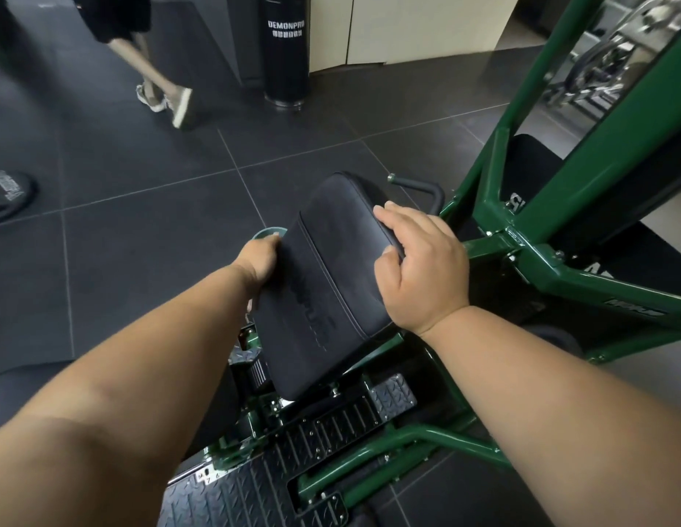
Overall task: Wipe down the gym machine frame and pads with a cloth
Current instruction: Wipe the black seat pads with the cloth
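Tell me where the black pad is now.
The black pad is in the centre of the head view, between the left hand and right hand, above the green frame.

gym floor around the black cylinder

dark grey floor tiles (pixel 141 207) with thin pale grout lines fill most of the view. the black cylinder (pixel 285 51), lettered "demonpro" in white, stands upright on them at the far edge, its metal base ring touching the floor. just right of the cylinder runs a cream wall panel (pixel 407 28) with a vertical seam. left of the cylinder, a person's legs (pixel 156 78) in pale sneakers are on the tiles. far left of it and nearer, a dark sandal (pixel 8 192) lies at the frame edge. well right of the cylinder, a mirror (pixel 616 62) reflects chrome equipment, and a black mat (pixel 536 157) lies below it. light is soft and even.
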`<move>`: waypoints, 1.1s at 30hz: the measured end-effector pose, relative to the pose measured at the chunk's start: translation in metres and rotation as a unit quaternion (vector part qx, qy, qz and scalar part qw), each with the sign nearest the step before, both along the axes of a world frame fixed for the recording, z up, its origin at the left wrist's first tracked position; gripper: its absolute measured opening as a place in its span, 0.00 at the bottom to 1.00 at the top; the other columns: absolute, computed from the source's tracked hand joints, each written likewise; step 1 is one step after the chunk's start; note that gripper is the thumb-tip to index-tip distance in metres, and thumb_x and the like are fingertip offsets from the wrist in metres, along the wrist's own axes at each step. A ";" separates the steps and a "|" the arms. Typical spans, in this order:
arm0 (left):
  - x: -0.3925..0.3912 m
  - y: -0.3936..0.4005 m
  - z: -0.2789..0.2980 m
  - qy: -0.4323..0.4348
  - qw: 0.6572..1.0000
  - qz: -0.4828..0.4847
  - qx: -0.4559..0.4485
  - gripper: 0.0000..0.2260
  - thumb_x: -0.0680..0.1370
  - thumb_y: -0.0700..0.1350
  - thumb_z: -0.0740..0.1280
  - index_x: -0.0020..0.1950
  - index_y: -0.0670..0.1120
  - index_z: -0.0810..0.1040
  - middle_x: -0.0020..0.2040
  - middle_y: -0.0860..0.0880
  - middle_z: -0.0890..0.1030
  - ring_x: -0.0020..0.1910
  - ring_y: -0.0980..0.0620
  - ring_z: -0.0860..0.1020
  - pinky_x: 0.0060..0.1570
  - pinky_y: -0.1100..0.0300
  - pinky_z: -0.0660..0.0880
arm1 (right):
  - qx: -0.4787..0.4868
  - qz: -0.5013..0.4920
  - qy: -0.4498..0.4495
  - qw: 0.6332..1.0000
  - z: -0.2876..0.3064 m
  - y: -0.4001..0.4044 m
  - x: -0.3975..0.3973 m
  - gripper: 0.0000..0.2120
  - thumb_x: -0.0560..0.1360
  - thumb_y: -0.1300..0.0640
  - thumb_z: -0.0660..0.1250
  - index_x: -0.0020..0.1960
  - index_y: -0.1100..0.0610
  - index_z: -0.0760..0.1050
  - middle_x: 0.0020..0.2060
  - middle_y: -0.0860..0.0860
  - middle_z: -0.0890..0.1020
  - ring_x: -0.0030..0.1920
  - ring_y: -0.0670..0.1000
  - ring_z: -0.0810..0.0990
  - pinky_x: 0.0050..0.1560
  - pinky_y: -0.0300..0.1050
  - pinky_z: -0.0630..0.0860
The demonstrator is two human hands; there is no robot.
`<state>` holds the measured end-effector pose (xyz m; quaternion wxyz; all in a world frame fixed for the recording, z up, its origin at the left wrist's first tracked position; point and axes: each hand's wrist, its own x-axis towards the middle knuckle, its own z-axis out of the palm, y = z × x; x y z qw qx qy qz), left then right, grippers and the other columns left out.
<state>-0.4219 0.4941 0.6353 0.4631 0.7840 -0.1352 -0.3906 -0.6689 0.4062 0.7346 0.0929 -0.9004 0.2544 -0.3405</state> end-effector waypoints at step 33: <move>-0.160 0.108 -0.060 0.349 0.900 0.262 0.001 0.29 0.87 0.64 0.47 0.74 0.48 0.73 0.69 0.50 0.81 0.59 0.34 0.84 0.52 0.33 0.81 | 0.006 -0.004 -0.017 1.000 0.003 0.004 0.000 0.24 0.74 0.58 0.60 0.67 0.60 0.81 0.64 0.54 0.83 0.66 0.55 0.80 0.69 0.48 0.73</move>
